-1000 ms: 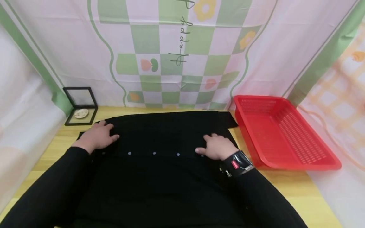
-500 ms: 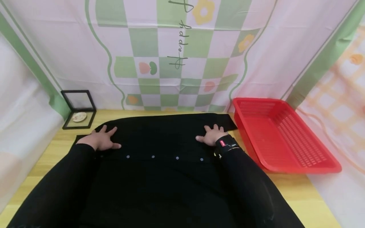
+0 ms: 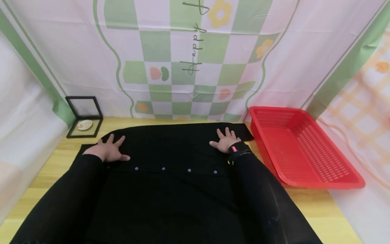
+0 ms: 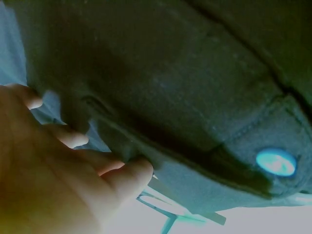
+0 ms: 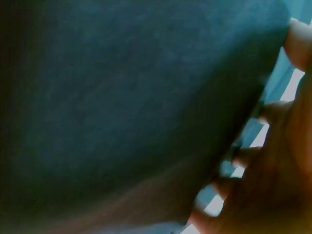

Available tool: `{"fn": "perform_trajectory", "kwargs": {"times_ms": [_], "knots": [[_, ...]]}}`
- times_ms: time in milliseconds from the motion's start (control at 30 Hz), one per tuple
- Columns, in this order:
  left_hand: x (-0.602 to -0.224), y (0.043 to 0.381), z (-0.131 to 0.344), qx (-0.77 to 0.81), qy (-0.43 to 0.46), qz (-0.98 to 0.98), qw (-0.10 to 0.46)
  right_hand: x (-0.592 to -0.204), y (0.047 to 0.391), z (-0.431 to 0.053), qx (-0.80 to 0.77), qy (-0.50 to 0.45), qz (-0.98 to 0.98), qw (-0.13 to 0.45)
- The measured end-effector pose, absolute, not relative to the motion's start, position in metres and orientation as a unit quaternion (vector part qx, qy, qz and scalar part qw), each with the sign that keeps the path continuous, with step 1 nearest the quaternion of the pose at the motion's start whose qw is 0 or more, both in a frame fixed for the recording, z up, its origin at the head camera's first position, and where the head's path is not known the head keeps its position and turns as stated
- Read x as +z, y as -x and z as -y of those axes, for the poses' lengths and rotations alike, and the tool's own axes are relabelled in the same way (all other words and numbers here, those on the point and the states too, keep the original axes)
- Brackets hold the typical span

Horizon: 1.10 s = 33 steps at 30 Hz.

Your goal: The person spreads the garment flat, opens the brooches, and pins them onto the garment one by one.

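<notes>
A black buttoned shirt [image 3: 170,145] lies spread on the table, a row of pale buttons [image 3: 163,168] running across it. My left hand [image 3: 106,150] rests on its left part with fingers spread, close to the collar-side curve of the far edge. On the right part, my right hand [image 3: 224,141] lies with fingers spread near the far right corner. In the left wrist view a single button [image 4: 276,162] shows large beside a stitched edge, with the left fingers [image 4: 131,178] at the cloth. Dark cloth [image 5: 122,107] fills most of the right wrist view, fingers along its side.
A red plastic basket [image 3: 274,156] stands right of the shirt, close to its far right corner. At the back left is a black-framed stand [image 3: 100,126] with a small round disc [image 3: 84,125] on it. A printed curtain [image 3: 182,51] hangs behind the wooden table [image 3: 39,183].
My right hand has slid away from me up the shirt, uncovering a button, and its fingers have spread. The left hand's fingers have also spread, with the hand staying about where it was.
</notes>
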<state>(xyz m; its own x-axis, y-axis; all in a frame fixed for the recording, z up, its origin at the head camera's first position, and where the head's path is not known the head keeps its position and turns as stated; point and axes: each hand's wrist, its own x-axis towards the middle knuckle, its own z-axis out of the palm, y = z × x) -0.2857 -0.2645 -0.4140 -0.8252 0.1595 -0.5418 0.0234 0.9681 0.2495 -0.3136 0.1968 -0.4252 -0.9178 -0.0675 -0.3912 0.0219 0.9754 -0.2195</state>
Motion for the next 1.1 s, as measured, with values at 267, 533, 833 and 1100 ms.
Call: {"fn": "perform_trajectory", "kwargs": {"times_ms": [267, 533, 833, 1100], "knots": [[-0.414, 0.287, 0.264, 0.117, -0.047, -0.946, 0.298, -0.398, 0.294, -0.171, -0.113, -0.018, -0.961, 0.252], [-0.413, 0.289, 0.267, 0.127, -0.054, -0.945, 0.298, -0.41, 0.285, -0.172, -0.111, -0.005, -0.946, 0.304], [-0.416, 0.28, 0.262, 0.104, -0.068, -0.972, 0.201, -0.414, 0.273, -0.173, -0.11, -0.017, -0.964, 0.243], [-0.407, 0.193, 0.262, 0.03, -0.074, -0.985, 0.151, -0.406, 0.176, -0.185, -0.037, 0.054, -0.977, 0.203]]}}
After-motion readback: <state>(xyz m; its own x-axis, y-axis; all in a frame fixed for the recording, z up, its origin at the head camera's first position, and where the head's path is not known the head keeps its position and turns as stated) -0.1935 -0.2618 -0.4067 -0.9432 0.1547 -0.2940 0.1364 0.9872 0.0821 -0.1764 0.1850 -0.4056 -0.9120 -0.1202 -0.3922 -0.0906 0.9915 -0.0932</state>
